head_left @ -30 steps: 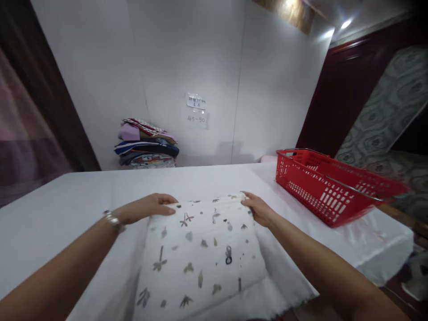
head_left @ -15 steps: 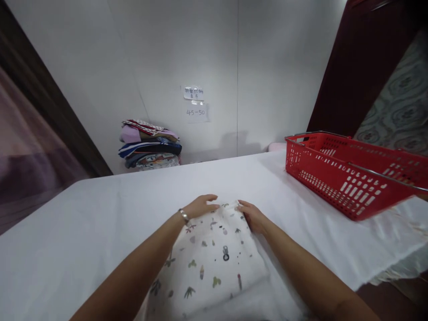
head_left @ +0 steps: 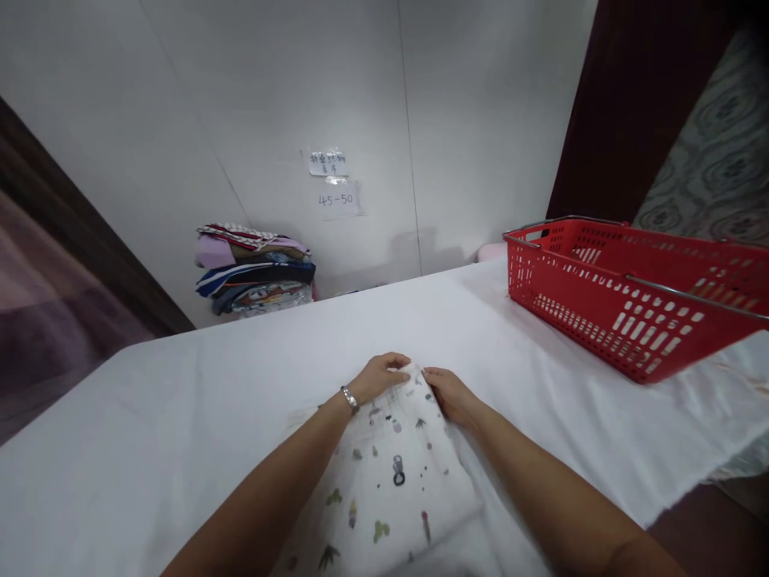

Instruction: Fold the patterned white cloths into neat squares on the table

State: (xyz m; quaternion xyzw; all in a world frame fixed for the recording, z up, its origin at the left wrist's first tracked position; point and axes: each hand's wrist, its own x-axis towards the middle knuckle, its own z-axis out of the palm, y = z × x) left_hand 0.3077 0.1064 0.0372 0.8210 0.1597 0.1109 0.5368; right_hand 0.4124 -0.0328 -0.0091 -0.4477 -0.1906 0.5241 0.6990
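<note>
A white cloth (head_left: 396, 473) printed with small plants and other motifs lies folded on the table in front of me, its near part cut off by the frame's bottom. My left hand (head_left: 384, 375), with a silver bracelet at the wrist, pinches the far edge of the cloth between thumb and fingers. Just to its right, my right hand (head_left: 450, 393) grips the far right corner, its fingertips partly hidden by the fabric. Little space separates the two hands.
A white sheet covers the table (head_left: 252, 401). The red basket (head_left: 601, 304) with metal handles stands at the right. Behind the far edge, a pile of folded clothes (head_left: 252, 268) rests against the wall. Paper signs (head_left: 336, 199) hang above. A curtain (head_left: 54, 320) hangs at the left.
My left hand has moved right along the cloth's far edge, closer to my right hand, and its fingers have closed on the fabric. The view has turned slightly.
</note>
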